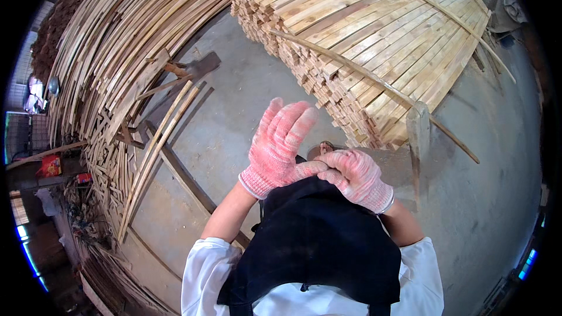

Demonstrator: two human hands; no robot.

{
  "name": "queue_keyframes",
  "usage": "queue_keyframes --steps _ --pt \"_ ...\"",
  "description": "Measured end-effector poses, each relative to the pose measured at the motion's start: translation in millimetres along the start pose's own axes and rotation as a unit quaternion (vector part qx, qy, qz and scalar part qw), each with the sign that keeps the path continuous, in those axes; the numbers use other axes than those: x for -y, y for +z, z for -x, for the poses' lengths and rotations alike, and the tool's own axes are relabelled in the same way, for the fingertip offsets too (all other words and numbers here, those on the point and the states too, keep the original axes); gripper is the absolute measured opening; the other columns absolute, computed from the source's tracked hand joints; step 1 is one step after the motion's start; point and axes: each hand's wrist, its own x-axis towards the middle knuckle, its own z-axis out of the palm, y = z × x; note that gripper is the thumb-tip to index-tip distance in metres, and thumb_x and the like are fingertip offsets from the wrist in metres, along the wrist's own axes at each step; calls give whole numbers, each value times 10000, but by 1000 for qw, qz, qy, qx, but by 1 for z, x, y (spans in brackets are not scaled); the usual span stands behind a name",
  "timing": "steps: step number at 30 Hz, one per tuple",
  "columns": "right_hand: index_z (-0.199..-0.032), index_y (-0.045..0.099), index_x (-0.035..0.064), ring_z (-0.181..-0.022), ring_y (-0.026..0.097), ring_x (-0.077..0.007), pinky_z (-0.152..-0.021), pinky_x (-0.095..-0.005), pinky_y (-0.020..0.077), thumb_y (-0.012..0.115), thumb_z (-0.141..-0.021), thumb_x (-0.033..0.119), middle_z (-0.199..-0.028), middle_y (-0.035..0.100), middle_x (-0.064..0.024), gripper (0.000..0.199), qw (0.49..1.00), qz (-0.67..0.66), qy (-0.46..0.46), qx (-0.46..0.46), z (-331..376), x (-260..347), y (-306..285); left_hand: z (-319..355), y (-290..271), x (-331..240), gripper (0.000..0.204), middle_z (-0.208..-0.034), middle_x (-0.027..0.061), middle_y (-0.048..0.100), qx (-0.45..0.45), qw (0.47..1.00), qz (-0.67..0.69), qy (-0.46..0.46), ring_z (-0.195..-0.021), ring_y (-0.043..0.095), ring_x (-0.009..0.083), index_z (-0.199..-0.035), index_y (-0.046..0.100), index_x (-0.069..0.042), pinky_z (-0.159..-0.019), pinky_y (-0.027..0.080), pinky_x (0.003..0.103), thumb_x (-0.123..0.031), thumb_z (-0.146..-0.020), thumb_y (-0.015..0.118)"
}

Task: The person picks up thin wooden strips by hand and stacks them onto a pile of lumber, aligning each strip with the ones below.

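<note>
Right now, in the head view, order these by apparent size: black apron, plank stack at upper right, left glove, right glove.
1. Plank stack
2. Black apron
3. Left glove, opened out
4. Right glove, curled

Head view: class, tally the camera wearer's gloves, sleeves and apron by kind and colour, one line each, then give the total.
Pink-and-white gloves: 2
White sleeves: 2
Black apron: 1
Total: 5

A broad stack of pale planks (pixel 374 29) stands on the grey floor (pixel 480 199), a long wooden strip (pixel 357 67) crossing its top and jutting past its right edge. Along the floor's left side lie long thin slats (pixel 134 17), with 2 slim strips (pixel 154 151) side by side near them.
</note>
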Motion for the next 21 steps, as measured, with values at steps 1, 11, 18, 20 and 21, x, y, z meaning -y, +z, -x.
queue_keyframes --steps 1,11,18,20,21 --pt "-1083 679 82 -852 660 -296 -844 -422 502 684 -864 297 -911 681 -117 307 998 41 -36 14 0 1 -3 1 -2 -1 917 -1376 204 532 19 1000 15 -3 -1272 517 402 -1389 488 -29 -1129 335 552 -667 -761 688" --pt "-939 704 103 -820 638 -299 -778 -428 484 679 -804 272 -851 663 -81 217 978 181 -99 39 -3 4 -9 38 -3 -13 759 -1333 161 585 218 935 172 -222 -1241 548 379 -1390 507 -77 -1071 439 451 -523 -823 740" --pt "-924 712 99 -849 647 -307 -802 -429 490 694 -792 264 -862 671 -84 213 984 137 -112 22 2 2 6 60 -5 -14 728 -1219 122 650 167 872 336 -315 -1108 631 311 -1310 583 -80 -1071 435 439 -490 -754 814" --pt "-920 713 99 -862 650 -306 -813 -429 492 697 -790 264 -865 670 -85 210 984 134 -115 15 4 5 6 60 -5 -17 738 -1178 107 658 56 981 92 -160 -1055 649 279 -1270 598 -91 -1079 426 457 -517 -713 831" --pt "-917 712 100 -868 651 -306 -816 -430 494 698 -789 264 -865 669 -86 209 984 131 -116 12 5 6 5 59 -6 -19 734 -1146 96 660 3 989 49 -137 -1031 650 265 -1244 600 -98 -1082 421 467 -528 -696 834"
